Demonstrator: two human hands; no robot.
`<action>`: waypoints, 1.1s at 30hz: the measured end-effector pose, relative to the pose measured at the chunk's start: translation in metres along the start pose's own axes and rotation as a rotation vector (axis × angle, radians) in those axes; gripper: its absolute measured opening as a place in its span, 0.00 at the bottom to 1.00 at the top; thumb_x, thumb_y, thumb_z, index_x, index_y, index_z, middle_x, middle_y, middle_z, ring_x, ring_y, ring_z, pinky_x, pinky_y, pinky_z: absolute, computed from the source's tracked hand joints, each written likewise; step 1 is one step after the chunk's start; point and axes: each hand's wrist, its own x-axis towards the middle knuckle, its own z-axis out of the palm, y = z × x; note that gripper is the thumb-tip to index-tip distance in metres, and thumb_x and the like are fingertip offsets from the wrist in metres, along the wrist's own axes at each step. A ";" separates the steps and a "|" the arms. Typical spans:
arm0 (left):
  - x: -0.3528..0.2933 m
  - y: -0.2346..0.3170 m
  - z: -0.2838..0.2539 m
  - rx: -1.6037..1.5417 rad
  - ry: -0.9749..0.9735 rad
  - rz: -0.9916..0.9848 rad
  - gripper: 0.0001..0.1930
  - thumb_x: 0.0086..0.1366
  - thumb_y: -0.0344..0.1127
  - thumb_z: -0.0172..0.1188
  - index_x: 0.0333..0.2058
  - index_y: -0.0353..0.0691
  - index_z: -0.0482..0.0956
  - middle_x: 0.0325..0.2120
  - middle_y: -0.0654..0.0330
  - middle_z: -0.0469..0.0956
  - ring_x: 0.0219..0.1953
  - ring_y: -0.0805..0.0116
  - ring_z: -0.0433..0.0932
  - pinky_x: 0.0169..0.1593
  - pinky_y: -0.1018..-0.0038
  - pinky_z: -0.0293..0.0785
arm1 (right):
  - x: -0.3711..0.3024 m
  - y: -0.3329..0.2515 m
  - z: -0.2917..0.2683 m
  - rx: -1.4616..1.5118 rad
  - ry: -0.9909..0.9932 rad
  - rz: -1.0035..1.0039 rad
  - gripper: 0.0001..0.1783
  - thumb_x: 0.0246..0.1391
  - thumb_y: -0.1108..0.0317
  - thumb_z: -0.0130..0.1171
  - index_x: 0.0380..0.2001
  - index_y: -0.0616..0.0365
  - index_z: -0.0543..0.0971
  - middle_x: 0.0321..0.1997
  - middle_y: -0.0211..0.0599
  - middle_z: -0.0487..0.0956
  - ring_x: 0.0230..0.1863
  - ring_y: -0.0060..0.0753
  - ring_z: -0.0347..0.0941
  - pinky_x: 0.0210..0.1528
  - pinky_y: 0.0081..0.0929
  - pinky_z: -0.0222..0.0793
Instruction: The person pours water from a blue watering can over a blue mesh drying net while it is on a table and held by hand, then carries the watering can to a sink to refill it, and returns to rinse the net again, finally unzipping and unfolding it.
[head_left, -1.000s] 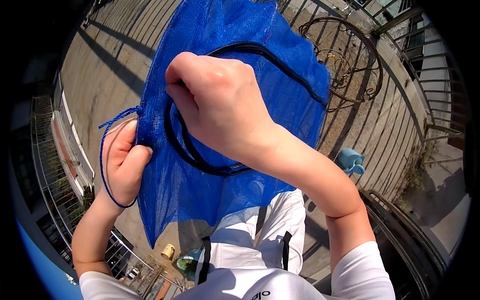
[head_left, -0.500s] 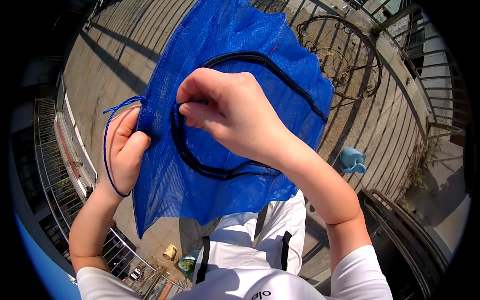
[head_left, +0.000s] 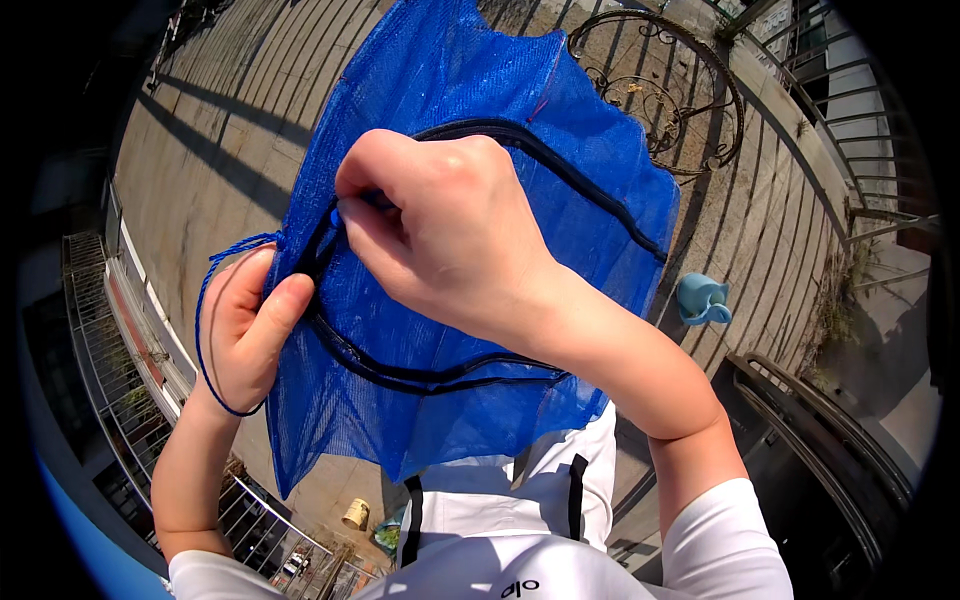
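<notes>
A blue mesh net (head_left: 590, 270) with a rigid-looking straight left edge and scalloped far edges hangs in front of me, above my white trousers. A black zipper (head_left: 430, 380) runs across its mesh in a wide curve. My right hand (head_left: 440, 225) is closed in a pinch on the zipper near the net's left edge; its fingertips are partly hidden. At that same edge my left hand (head_left: 250, 335) grips the net, thumb in front on the mesh and fingers behind. A thin blue cord (head_left: 199, 325) tied to the edge loops around my left wrist.
Concrete floor with striped shadows lies below. A round wrought-iron stand (head_left: 735, 110) is at the far right, and a light blue plastic vessel (head_left: 703, 299) stands nearer. Metal railings (head_left: 85, 330) border the left side. A small yellowish pot (head_left: 356, 514) sits low down.
My right hand has moved left with the zipper, now close to my left thumb. The net has swung slightly, and the zipper's left end sits against its edge.
</notes>
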 end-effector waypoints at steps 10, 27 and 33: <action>-0.025 -0.036 -0.023 -0.240 0.334 -0.076 0.17 0.63 0.36 0.55 0.48 0.34 0.71 0.36 0.68 0.74 0.36 0.84 0.69 0.44 0.85 0.63 | -0.063 0.111 -0.116 -0.278 0.183 0.564 0.06 0.47 0.72 0.56 0.27 0.63 0.77 0.24 0.38 0.79 0.27 0.26 0.76 0.33 0.23 0.71; 0.001 -0.040 -0.032 -0.509 0.529 -0.073 0.12 0.67 0.36 0.51 0.45 0.37 0.74 0.35 0.67 0.77 0.36 0.84 0.73 0.42 0.87 0.68 | -0.125 0.065 -0.051 -0.079 0.045 0.235 0.43 0.36 0.52 0.70 0.55 0.59 0.64 0.61 0.50 0.61 0.60 0.51 0.58 0.60 0.45 0.56; 0.007 -0.045 -0.027 -0.496 0.626 -0.095 0.13 0.67 0.37 0.50 0.45 0.36 0.74 0.37 0.65 0.76 0.38 0.81 0.73 0.43 0.85 0.69 | -0.108 0.055 0.001 -0.159 -0.086 0.121 0.38 0.34 0.64 0.69 0.52 0.57 0.67 0.43 0.41 0.75 0.42 0.40 0.73 0.44 0.36 0.68</action>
